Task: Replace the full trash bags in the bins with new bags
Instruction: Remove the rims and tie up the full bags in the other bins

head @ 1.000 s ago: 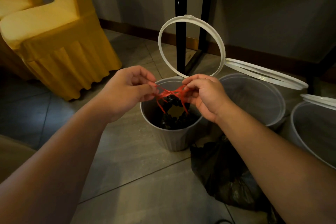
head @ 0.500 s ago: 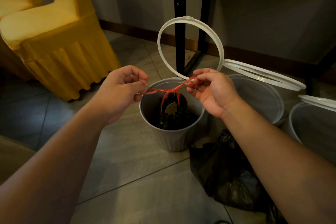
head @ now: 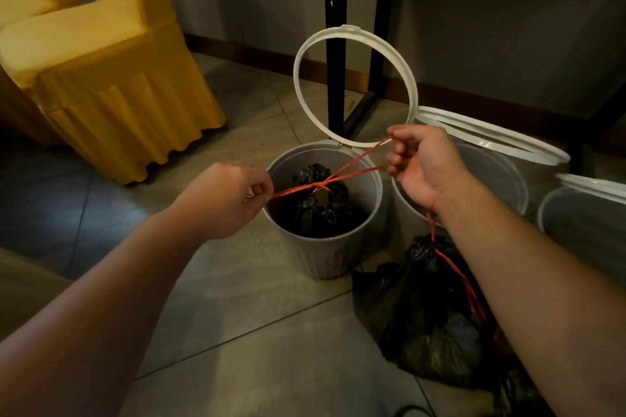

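Observation:
A small grey bin [head: 325, 256] stands on the tiled floor with its white ring lid [head: 354, 34] tipped up behind it. Inside sits a gathered black trash bag [head: 315, 210], its neck tied by a red drawstring [head: 342, 176]. My left hand [head: 227, 200] pinches one end of the string at the bin's left rim. My right hand [head: 423, 166] grips the other strands above the right rim. The string is pulled taut between them, knotted over the bag.
A tied black trash bag [head: 426, 322] with red string lies on the floor right of the bin. Two more bins [head: 501, 179] [head: 582, 220] with white ring lids stand at the right. A yellow-covered chair [head: 111, 78] is at the left, black metal legs [head: 333, 44] behind.
My hands have drawn apart, left hand down-left and right hand up-right. The red string has gone from slack loops to a taut line, and the bag's neck has closed.

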Tool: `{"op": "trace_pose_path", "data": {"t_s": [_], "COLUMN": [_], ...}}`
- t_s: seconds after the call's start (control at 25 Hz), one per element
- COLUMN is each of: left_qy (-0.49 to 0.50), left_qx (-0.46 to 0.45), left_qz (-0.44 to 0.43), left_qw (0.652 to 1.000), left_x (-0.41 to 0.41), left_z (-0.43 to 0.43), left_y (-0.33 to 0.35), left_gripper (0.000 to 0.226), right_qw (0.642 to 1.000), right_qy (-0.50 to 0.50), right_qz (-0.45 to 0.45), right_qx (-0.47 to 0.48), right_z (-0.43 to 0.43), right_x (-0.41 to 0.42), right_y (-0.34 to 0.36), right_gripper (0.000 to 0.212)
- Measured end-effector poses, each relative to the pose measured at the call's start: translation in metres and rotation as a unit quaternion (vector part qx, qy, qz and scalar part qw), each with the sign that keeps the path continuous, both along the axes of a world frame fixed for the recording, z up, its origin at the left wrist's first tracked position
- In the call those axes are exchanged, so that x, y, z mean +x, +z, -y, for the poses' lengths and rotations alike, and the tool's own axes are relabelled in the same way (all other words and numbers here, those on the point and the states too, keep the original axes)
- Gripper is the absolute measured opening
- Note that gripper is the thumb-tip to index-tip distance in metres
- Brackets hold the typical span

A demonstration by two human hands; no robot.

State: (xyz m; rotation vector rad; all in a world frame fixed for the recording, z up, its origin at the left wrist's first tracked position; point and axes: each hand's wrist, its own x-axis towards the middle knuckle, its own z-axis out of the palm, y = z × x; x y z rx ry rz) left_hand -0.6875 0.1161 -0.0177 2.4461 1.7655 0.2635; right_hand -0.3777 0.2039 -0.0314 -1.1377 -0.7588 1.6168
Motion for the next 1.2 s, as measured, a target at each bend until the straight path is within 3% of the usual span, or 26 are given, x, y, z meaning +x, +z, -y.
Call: {"op": "trace_pose_path", "data": {"t_s": [0.32, 0.52, 0.68, 0.76, 0.8, 0.88, 0.92, 0.96, 1.04, 1.12, 1.2], "left_qy": [0.080, 0.121, 0.172, 0.252, 0.303, 0.325, 0.292, 0.253, 0.206, 0.193, 0.189], "left_qx": [-0.049, -0.083, -0.094, -0.073, -0.070, -0.091, -0.105, -0.120, -0.150, -0.191, -0.225], "left_qz": [-0.053, -0.057, -0.044, 0.054, 0.172, 0.468, 0.576, 0.633, 0.666, 0.664, 0.656], "left_qw": [0.994, 0.987, 0.980, 0.964, 0.935, 0.817, 0.756, 0.721, 0.701, 0.697, 0.696], "left_x": [-0.022, -0.032, -0.033, -0.025, -0.017, 0.004, 0.017, 0.032, 0.059, 0.076, 0.082], "left_z": [0.003, 0.021, 0.027, 0.026, 0.024, 0.019, 0.016, 0.015, 0.013, 0.011, 0.010], "left_y": [-0.046, -0.073, -0.074, -0.061, -0.050, -0.021, -0.004, 0.012, 0.036, 0.050, 0.057], "left_gripper": [0.014, 0.021, 0.021, 0.011, 0.007, 0.011, 0.012, 0.011, 0.014, 0.040, 0.053], "right_qw": [0.954, 0.939, 0.946, 0.950, 0.955, 0.962, 0.959, 0.950, 0.913, 0.863, 0.835], "right_qy": [0.015, 0.000, 0.009, 0.015, 0.020, 0.035, 0.051, 0.074, 0.114, 0.141, 0.176], "right_qz": [0.292, 0.340, 0.324, 0.308, 0.288, 0.243, 0.231, 0.234, 0.282, 0.339, 0.357], "right_qx": [0.074, 0.046, 0.028, 0.050, 0.070, 0.123, 0.156, 0.192, 0.272, 0.347, 0.380], "right_z": [-0.003, -0.009, -0.003, 0.001, 0.004, 0.012, 0.018, 0.025, 0.043, 0.061, 0.073], "right_x": [0.015, 0.023, 0.027, 0.027, 0.025, 0.012, 0.001, -0.012, -0.038, -0.053, -0.060], "right_y": [-0.030, -0.046, -0.048, -0.035, -0.023, 0.005, 0.019, 0.031, 0.051, 0.058, 0.058], "right_gripper": [0.011, 0.014, 0.012, 0.003, 0.009, 0.019, 0.021, 0.020, 0.016, 0.017, 0.021]}}
